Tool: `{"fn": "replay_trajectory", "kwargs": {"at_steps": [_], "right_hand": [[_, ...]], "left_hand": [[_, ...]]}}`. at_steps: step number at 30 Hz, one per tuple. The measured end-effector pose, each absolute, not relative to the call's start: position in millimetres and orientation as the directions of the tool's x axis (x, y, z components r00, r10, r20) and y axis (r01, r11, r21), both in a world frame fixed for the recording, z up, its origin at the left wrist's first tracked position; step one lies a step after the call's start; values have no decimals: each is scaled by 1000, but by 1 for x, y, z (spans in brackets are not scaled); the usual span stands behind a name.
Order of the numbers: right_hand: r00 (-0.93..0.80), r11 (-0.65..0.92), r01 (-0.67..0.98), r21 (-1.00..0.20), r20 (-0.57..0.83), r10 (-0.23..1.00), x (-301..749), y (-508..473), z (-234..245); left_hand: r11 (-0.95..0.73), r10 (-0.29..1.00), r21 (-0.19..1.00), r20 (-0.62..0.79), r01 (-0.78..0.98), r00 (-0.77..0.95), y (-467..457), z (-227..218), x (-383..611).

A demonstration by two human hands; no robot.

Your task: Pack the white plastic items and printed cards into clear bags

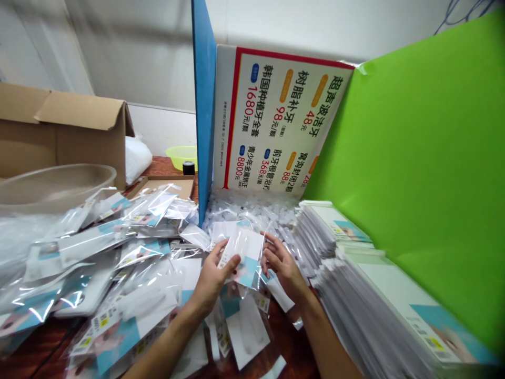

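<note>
Brown tabletop [294, 350] bears two stacks [389, 287]; left grip [211, 276] pinches one packet [249, 247], right grip [290, 271] parted.

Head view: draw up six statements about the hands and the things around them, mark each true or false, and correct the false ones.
1. The left hand holds a clear packet with a card in it. True.
2. The right hand wears a glove. False: it is bare.
3. The printed board stands between the blue panel and the green panel. True.
4. The stacks of cards stand against the blue panel. False: they are on the right, beside the green panel.
5. The cardboard box is at the left, beyond the plastic tub. True.
6. The small bowl behind the blue panel is red. False: it is yellow-green.
</note>
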State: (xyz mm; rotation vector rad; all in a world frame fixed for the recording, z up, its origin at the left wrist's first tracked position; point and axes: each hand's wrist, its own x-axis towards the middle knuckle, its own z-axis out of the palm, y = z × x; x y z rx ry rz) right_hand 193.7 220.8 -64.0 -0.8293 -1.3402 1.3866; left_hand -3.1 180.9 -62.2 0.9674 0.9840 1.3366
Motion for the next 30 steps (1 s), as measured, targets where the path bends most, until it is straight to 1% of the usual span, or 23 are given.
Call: {"fn": "replay_trajectory", "kwargs": {"at_steps": [2, 6, 10, 12, 15, 17, 20, 21, 22, 23, 25, 26, 27, 28, 30], "right_hand": [[-286, 100, -191, -977, 152, 946, 192, 222, -65], [-294, 91, -158, -983, 135, 946, 192, 225, -66], [-283, 106, -115, -988, 135, 950, 193, 226, -65], [-279, 109, -96, -989, 131, 951, 194, 225, -63], [-279, 116, -57, -992, 127, 952, 194, 223, -61], [-284, 133, -33, -991, 137, 949, 193, 223, -63], [-264, 168, 4, -986, 161, 951, 190, 224, -64], [-236, 208, 45, -977, 192, 953, 190, 223, -61], [-204, 273, 118, -955, 246, 948, 191, 222, -56], [-181, 354, 227, -907, 318, 931, 194, 220, -48], [-164, 484, 489, -726, 469, 868, 203, 209, -23], [-160, 502, 601, -622, 522, 838, 211, 199, -9], [-146, 488, 690, -535, 558, 817, 220, 188, 5], [-106, 449, 753, -480, 586, 804, 231, 174, 18], [-3, 329, 853, -405, 626, 780, 261, 146, 34]], "left_hand": [[-11, 998, 926, -15, -378, -67, 182, -61, -4], [-76, 996, 835, 39, -545, -78, 186, -58, -6], [-46, 997, 752, -3, -657, -73, 189, -59, -8], [-21, 996, 725, -47, -689, -81, 191, -59, -9], [51, 972, 676, -202, -735, -118, 193, -57, -10], [110, 950, 645, -291, -756, -110, 193, -53, -10], [155, 943, 632, -324, -759, -76, 192, -49, -10], [163, 944, 640, -324, -751, -71, 191, -48, -10], [167, 945, 654, -319, -738, -69, 191, -48, -11], [170, 947, 672, -314, -721, -70, 191, -49, -11], [175, 950, 700, -304, -692, -67, 192, -51, -12], [180, 952, 708, -300, -683, -61, 193, -53, -13], [184, 954, 712, -296, -677, -53, 194, -55, -14], [185, 957, 714, -287, -675, -42, 194, -57, -15], [166, 968, 719, -248, -675, -26, 194, -60, -16]]}}
